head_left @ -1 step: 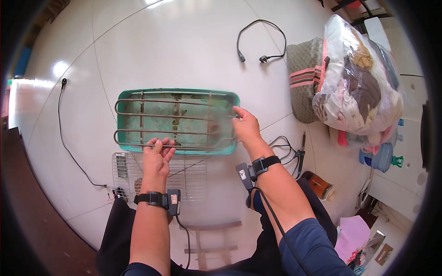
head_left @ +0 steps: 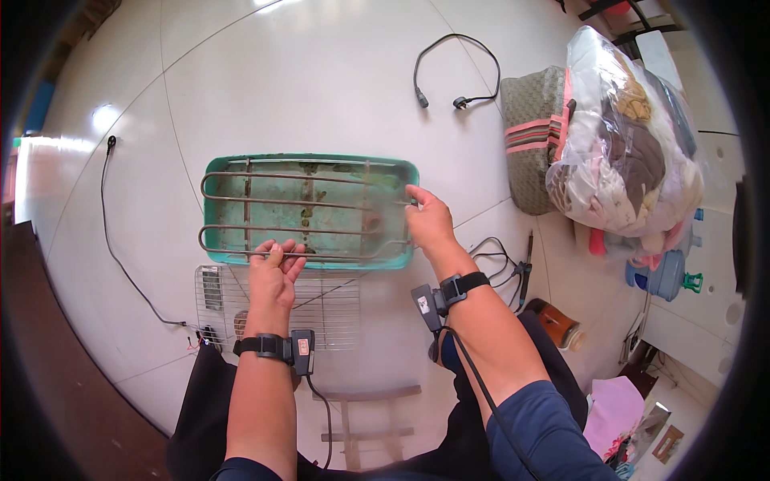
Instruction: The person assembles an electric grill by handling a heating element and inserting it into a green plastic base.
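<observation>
A looped, brownish metal heating element [head_left: 285, 203] lies across the teal rectangular tray [head_left: 210, 210], whose inside is stained and greasy. My left hand [head_left: 274, 268] pinches the element's near rod at the tray's near edge, thumb on top. At the tray's right end my right hand [head_left: 431, 216] grips the element's end between thumb and fingers; just what the fingertips touch is partly hidden. A wire grill rack [head_left: 333, 309] lies on the floor on the near side of the tray, partly under my left forearm.
A black power cord [head_left: 457, 36] lies far right, beside a checked bag [head_left: 533, 136] and a clear plastic bag of cloth [head_left: 626, 144]. A thin cable [head_left: 120, 244] runs along the left. Near my right knee are a soldering iron [head_left: 525, 271] and a brown jar [head_left: 553, 324].
</observation>
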Action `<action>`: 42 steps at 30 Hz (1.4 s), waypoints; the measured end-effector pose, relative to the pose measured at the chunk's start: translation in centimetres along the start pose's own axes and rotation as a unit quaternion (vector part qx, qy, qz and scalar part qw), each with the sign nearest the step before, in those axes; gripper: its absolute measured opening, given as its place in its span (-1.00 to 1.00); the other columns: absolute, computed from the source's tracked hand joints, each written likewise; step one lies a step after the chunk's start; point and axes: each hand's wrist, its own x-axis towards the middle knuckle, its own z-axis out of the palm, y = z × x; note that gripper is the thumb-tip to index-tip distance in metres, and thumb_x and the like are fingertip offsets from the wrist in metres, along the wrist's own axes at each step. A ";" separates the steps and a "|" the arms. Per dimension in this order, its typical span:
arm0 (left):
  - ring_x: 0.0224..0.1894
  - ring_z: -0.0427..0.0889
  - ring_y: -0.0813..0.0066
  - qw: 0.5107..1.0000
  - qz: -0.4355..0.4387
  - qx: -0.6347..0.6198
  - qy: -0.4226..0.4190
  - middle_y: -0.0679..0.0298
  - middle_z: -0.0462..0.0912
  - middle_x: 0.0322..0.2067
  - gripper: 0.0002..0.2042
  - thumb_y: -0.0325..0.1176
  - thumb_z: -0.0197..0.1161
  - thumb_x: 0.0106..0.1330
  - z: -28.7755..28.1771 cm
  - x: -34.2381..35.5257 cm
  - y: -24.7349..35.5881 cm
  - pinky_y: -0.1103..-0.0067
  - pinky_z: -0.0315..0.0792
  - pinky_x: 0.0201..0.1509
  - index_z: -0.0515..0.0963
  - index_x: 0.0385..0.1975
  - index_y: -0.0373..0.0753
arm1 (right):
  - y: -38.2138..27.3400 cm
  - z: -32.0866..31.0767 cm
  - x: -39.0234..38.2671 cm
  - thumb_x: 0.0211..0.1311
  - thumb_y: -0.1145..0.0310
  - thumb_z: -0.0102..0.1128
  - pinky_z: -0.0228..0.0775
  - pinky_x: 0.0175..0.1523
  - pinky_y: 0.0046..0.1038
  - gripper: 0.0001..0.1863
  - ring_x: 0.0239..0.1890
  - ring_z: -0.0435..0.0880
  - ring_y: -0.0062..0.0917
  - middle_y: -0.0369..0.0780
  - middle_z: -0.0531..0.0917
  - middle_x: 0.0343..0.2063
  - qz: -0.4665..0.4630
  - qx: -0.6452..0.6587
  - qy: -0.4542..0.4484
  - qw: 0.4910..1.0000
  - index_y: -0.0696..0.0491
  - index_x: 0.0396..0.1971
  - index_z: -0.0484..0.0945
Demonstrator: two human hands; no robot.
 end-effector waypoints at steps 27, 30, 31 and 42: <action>-0.04 0.68 0.12 0.998 -0.047 0.037 0.026 0.02 0.59 -0.04 -0.81 -0.39 0.00 0.53 0.8 1.8 -0.8 0.41 0.69 -0.09 0.31 0.01 -0.33 | 5.6 0.4 1.3 0.34 0.48 0.13 0.55 -0.06 -0.48 -0.60 -0.09 0.63 -0.55 -0.20 0.62 -0.01 0.057 0.123 0.029 0.990 0.18 0.17 0.48; -0.05 0.69 0.11 0.998 -0.045 0.031 0.037 -0.01 0.57 -0.02 -0.80 -0.41 -0.02 0.53 0.5 1.9 -0.7 0.38 0.69 -0.08 0.29 0.03 -0.34 | 5.1 0.8 0.6 0.35 0.48 0.13 0.56 -0.15 -0.48 -0.63 -0.16 0.62 -0.58 -0.24 0.63 -0.10 0.091 0.139 0.002 0.986 0.16 0.14 0.50; -0.07 0.69 0.11 0.998 -0.046 0.024 0.039 -0.02 0.57 -0.02 -0.79 -0.42 -0.02 0.53 0.4 1.9 -0.6 0.36 0.69 -0.09 0.26 0.05 -0.34 | 5.0 0.7 0.4 0.35 0.48 0.13 0.56 -0.15 -0.48 -0.63 -0.16 0.62 -0.58 -0.24 0.63 -0.10 0.091 0.139 0.001 0.986 0.16 0.14 0.50; -0.08 0.68 0.09 0.998 -0.027 0.016 0.051 -0.04 0.55 -0.04 -0.83 -0.47 -0.03 0.50 0.5 2.0 -0.7 0.35 0.71 -0.09 0.33 -0.06 -0.45 | 7.6 1.2 0.8 0.36 0.43 0.17 0.56 -0.20 -0.49 -0.68 -0.32 0.63 -0.62 -0.28 0.66 -0.24 0.062 0.061 0.019 0.996 0.15 0.07 0.55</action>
